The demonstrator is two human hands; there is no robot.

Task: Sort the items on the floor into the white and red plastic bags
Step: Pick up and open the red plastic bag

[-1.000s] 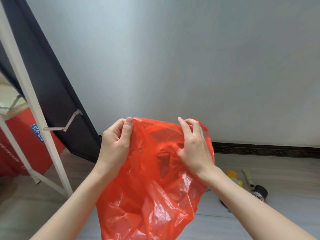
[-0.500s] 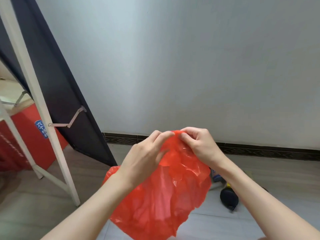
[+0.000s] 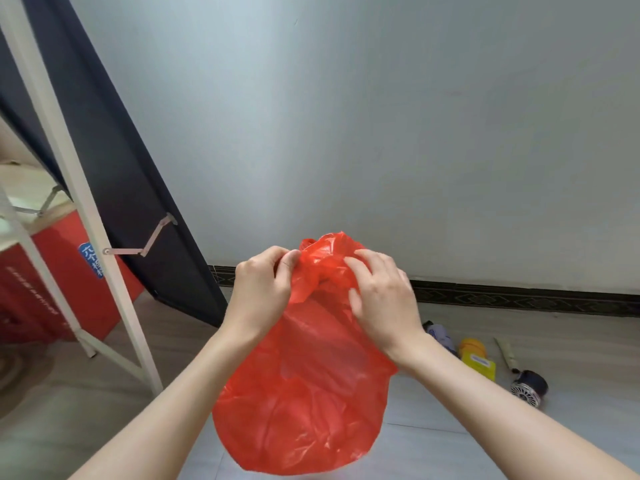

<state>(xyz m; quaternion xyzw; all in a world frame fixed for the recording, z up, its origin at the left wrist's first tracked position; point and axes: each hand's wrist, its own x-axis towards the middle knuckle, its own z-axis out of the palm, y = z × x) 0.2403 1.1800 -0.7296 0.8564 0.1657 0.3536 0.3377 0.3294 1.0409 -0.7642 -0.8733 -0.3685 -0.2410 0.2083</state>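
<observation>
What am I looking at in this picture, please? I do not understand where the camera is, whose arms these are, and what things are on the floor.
The camera sits on a person's head and looks forward and down, so the two bare arms belong to that person. No robot is here. The left hand and the right hand both pinch the top of a red plastic bag, which hangs between them above the floor. On the floor to the right lie small items: a yellow container, a thin stick-like item, a dark round item with a grille and a pale purple item, partly hidden by the right arm. A white frame with dark cloth leans at the left.
</observation>
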